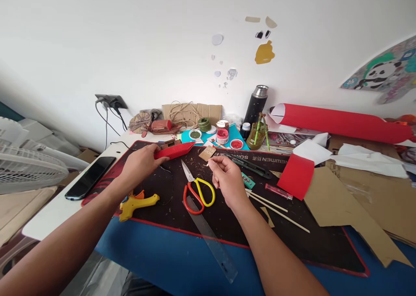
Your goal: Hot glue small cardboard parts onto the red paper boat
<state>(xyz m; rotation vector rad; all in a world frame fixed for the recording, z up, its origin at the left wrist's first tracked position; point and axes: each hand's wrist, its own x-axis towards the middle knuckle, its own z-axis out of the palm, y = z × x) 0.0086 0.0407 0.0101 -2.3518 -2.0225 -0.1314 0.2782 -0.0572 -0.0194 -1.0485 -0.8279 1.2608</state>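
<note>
Near the back left of the dark mat, my left hand [142, 162] is closed on a pointed strip of red corrugated card [178, 150]. My right hand [229, 174] pinches a tiny pale piece, too small to name, between thumb and fingertips. Between the hands lie scissors [190, 180] with one red and one yellow handle, blades toward the wall and handles over a clear ruler [214, 244]. Just beyond my right fingertips is a small brown card piece [207, 153]. A yellow glue gun [138, 205] rests below my left hand.
Paint pots [222, 135], a black flask [256, 104] and a red card roll [338, 121] line the wall. At left is a phone [90, 177]. Thin sticks [279, 211], a box cutter [251, 166], red card [296, 175] and cardboard [328, 196] lie at right.
</note>
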